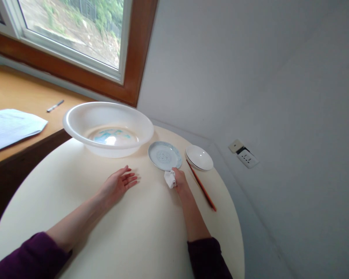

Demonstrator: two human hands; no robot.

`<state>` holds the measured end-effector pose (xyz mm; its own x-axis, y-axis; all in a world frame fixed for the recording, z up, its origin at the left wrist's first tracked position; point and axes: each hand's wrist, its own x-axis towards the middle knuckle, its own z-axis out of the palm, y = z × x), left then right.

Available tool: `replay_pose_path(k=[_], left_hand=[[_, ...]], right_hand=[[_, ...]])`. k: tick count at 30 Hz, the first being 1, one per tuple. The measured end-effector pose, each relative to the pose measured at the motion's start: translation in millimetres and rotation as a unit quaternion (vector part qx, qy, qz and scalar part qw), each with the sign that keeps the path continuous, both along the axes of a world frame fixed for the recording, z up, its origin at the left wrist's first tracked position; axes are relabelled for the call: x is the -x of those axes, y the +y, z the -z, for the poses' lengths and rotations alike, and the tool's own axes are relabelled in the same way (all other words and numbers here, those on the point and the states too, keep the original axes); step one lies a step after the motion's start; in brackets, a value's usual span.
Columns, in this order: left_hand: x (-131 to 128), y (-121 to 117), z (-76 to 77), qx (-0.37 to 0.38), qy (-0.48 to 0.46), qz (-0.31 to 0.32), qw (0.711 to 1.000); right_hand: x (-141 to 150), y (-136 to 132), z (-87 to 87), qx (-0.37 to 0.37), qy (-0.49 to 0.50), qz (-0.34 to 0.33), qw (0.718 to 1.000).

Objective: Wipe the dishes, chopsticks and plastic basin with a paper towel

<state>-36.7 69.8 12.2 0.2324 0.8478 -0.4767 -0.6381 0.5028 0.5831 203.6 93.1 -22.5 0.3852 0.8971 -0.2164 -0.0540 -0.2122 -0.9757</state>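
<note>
My right hand [179, 179] is closed around a crumpled white cloth [170, 179] and rests on the round cream table [133, 228], just at the near edge of a small pale-blue plate [164, 155]. My left hand [120, 184] lies on the table with its palm up and its fingers stretched out, holding nothing. It sits in front of a large white basin [107, 128] that has a little water in it.
White shallow bowls [199, 157] are stacked right of the blue plate. Reddish chopsticks [201, 186] lie along the table's right edge. Papers [8, 128] and a pen [55, 105] rest on the wooden sill at left. A wall socket [247, 157] is at right.
</note>
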Motion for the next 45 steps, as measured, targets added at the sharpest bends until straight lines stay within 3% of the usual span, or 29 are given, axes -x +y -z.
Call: replay_pose_path(k=[10,32,45], left_hand=[[-1.3,2.0,3.9,0.007,-0.001,-0.021,1.000],[-0.1,1.9,3.9,0.011,0.005,-0.022,1.000],[1.2,2.0,4.4,0.012,0.001,-0.019,1.000]], right_hand=[[-4.0,8.1,4.6,0.090,0.018,-0.005,0.996],[-1.4,5.0,-2.8,0.064,0.082,0.030,0.994],[2.9,-0.6,-15.6,0.087,0.054,-0.024,0.994]])
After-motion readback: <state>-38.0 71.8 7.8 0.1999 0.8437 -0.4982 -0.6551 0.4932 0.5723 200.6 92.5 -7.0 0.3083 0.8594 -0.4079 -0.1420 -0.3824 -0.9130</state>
